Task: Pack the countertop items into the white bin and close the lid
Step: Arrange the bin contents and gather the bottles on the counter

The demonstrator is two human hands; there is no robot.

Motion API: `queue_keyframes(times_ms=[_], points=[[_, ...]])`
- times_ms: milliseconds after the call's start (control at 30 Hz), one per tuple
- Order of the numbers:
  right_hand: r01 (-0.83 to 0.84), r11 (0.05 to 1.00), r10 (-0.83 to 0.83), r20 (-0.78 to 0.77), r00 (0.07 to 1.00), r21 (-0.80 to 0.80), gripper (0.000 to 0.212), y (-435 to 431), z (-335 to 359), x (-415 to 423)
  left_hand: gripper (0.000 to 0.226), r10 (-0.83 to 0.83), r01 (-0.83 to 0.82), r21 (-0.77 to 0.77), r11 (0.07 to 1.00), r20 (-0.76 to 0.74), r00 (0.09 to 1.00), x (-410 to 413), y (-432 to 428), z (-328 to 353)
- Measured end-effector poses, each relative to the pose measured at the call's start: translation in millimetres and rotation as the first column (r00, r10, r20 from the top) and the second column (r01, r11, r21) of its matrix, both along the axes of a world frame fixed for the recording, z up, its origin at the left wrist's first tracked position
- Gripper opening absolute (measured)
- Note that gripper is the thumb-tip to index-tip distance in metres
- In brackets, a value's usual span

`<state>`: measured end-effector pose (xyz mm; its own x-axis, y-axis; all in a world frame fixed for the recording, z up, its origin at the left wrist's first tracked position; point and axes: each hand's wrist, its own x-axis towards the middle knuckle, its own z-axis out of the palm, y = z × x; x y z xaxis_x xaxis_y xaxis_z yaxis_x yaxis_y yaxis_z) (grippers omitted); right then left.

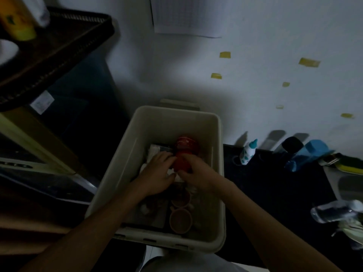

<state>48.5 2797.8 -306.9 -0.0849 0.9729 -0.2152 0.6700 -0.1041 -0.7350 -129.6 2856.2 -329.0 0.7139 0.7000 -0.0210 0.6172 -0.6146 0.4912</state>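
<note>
The white bin (pixel 172 118) stands open in the middle of the dim head view. Both my hands reach down into it. My left hand (pixel 157 173) and my right hand (pixel 196 176) hold a red cup-shaped container (pixel 185 149) from either side, fingers curled against its lower part. Beneath them lie white packets and a dark flat item, only partly visible. Two brown cups (pixel 179 219) sit near the bin's front wall. No lid is clearly seen; a pale edge shows behind the bin.
On the dark countertop (pixel 275 185) to the right stand a small white bottle with a teal cap (pixel 248 152), a black-capped bottle (pixel 290 145), a blue container (pixel 308 156), a sponge and a clear bottle (pixel 337 212). A dark shelf tray (pixel 59 48) hangs at upper left.
</note>
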Motion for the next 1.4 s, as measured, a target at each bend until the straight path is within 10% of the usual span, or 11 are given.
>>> queue_keyframes(times_ms=[867,1400], points=[[0.495,0.863,-0.504,0.141,0.852,0.098,0.058,-87,11,303,0.048,-0.261,0.249,0.119,0.961,0.092,0.961,301,-34,37],[0.342,0.940,-0.305,0.497,0.812,0.018,0.072,-43,-39,374,0.047,-0.148,0.152,-0.040,0.987,0.103,0.984,342,-58,1]])
